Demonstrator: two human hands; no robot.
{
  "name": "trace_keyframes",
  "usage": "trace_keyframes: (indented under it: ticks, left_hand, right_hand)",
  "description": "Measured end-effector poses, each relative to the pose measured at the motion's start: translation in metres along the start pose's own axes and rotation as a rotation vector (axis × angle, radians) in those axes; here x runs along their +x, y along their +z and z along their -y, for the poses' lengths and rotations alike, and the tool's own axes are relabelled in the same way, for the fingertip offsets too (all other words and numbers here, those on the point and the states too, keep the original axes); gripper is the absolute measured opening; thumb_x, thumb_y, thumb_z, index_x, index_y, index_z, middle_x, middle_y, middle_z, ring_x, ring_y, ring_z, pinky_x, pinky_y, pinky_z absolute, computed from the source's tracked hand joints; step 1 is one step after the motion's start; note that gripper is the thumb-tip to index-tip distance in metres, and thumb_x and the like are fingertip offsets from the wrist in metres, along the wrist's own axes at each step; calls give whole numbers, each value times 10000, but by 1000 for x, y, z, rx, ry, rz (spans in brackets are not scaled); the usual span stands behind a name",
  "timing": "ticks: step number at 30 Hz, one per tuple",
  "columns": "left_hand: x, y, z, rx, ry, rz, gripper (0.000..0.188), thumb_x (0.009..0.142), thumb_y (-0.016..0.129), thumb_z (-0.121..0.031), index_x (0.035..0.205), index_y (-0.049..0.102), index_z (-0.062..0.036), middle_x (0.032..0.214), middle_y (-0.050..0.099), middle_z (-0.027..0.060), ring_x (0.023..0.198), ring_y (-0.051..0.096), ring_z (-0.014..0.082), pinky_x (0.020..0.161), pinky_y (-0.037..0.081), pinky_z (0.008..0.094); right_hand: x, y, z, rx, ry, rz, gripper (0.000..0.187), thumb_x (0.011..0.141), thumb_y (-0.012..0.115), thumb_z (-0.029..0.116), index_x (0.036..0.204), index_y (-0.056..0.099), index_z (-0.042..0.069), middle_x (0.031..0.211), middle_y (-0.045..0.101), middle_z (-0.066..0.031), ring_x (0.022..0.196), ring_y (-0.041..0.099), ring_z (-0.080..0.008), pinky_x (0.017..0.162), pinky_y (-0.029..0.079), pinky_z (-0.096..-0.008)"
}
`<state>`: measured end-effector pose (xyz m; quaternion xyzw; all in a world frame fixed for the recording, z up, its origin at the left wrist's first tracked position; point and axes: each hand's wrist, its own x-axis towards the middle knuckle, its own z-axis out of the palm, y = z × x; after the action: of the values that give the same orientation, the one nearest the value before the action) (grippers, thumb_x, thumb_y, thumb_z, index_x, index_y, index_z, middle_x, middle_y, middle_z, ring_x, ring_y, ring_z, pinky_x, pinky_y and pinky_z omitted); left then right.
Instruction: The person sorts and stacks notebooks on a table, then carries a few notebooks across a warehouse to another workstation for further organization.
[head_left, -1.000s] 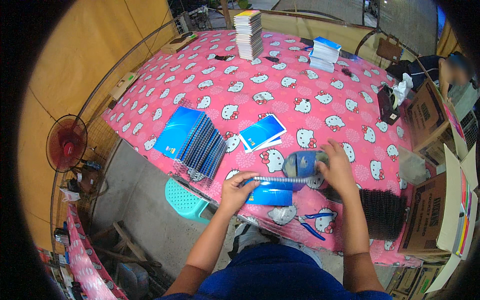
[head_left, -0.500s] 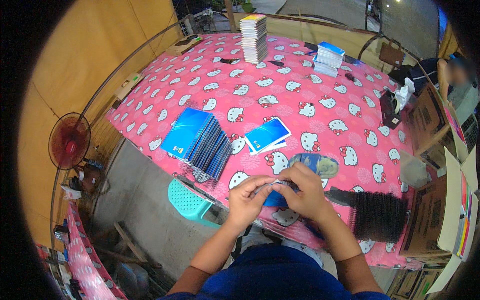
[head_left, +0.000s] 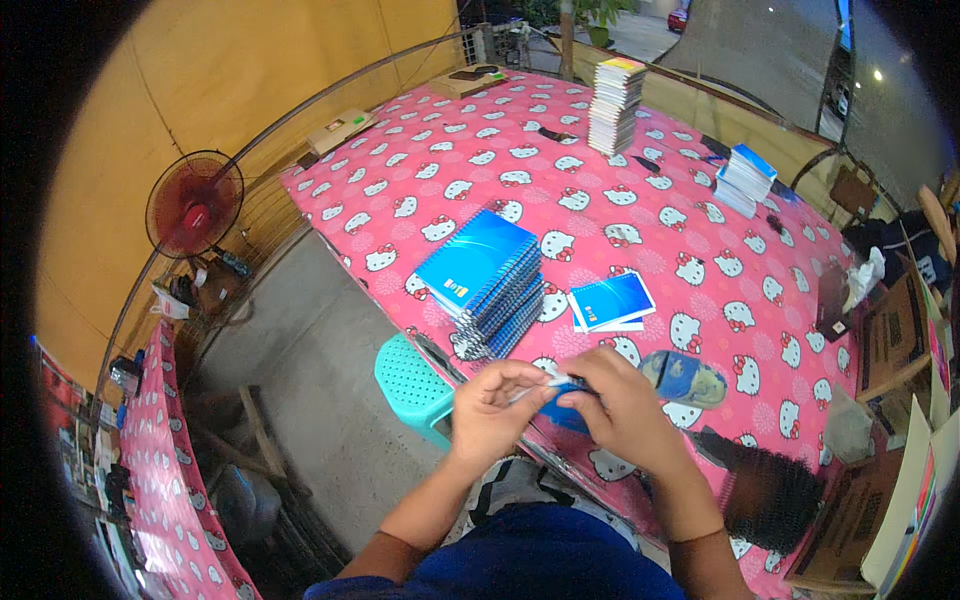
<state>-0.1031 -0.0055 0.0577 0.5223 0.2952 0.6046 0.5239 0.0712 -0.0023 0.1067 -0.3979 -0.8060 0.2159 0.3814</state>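
Observation:
At the table's near edge, my left hand [head_left: 495,408] and my right hand [head_left: 627,408] meet over a blue-covered notebook [head_left: 568,413], pinching along its upper edge. A pale strip shows at the left fingertips; the rest is largely hidden by the fingers. Beyond my left hand stands a stack of blue spiral notebooks [head_left: 478,268], wire edges toward the right. Two blue-covered booklets [head_left: 612,300] lie overlapping beyond my hands. Beside my right hand is a blue and beige sole-shaped piece [head_left: 688,380]. A pile of black binding coils [head_left: 775,495] lies to its near right.
A pink patterned cloth covers the table [head_left: 620,235]. Farther back stand a tall booklet stack [head_left: 615,108] and a shorter blue-topped stack [head_left: 744,182]. Cardboard boxes [head_left: 850,515] line the right side. A turquoise stool [head_left: 408,385] and a fan [head_left: 195,205] are at the left.
The view has swung left, so the table and its things appear farther right. Both hands still grip the notebook, with small shifts of the fingers along its edge.

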Motion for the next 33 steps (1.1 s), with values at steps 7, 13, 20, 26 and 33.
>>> trace_keyframes:
  ticks: [7, 13, 20, 26, 33]
  left_hand:
    - [88, -85, -15, 187, 371, -627, 584, 972, 332, -476, 1270, 452, 12, 1273, 510, 141, 1177, 477, 236, 1031, 318, 387]
    - [133, -106, 30, 165, 200, -477, 619, 986, 271, -499, 1134, 546, 35, 1135, 588, 187, 1065, 539, 235, 957, 382, 352]
    - [138, -83, 35, 195, 350, -675, 250, 987, 451, -244, 1000, 514, -2, 1032, 613, 166, 974, 554, 181, 902, 411, 327]
    - [88, -61, -27, 333, 780, -689, 199, 927, 505, -91, 1106, 491, -6, 1157, 557, 161, 1051, 540, 205, 969, 382, 360]
    - [57, 25, 42, 626, 174, 448, 263, 847, 603, -114, 1101, 589, -46, 1161, 590, 143, 1084, 556, 267, 939, 413, 402]
  right_hand:
    - [129, 13, -22, 1126, 66, -606, 216, 871, 618, 89, 1070, 590, 9, 960, 594, -19, 804, 550, -105, 694, 477, -303]
    - [160, 87, -106, 231, -79, -632, 208, 803, 602, 78, 993, 622, -5, 890, 623, -126, 815, 606, -224, 706, 475, -341]
    - [159, 75, -111, -14, -84, -555, 342, 872, 561, 158, 1178, 555, 6, 1082, 578, -202, 993, 553, -331, 887, 426, -401]
    - [-7, -21, -107, -281, 383, -397, 398, 819, 648, 228, 1141, 577, 5, 1162, 570, -201, 1083, 539, -343, 927, 417, -405]
    - [-226, -59, -103, -828, 1435, -107, 373, 771, 694, 329, 906, 609, -8, 891, 647, -245, 862, 624, -426, 753, 496, -485]
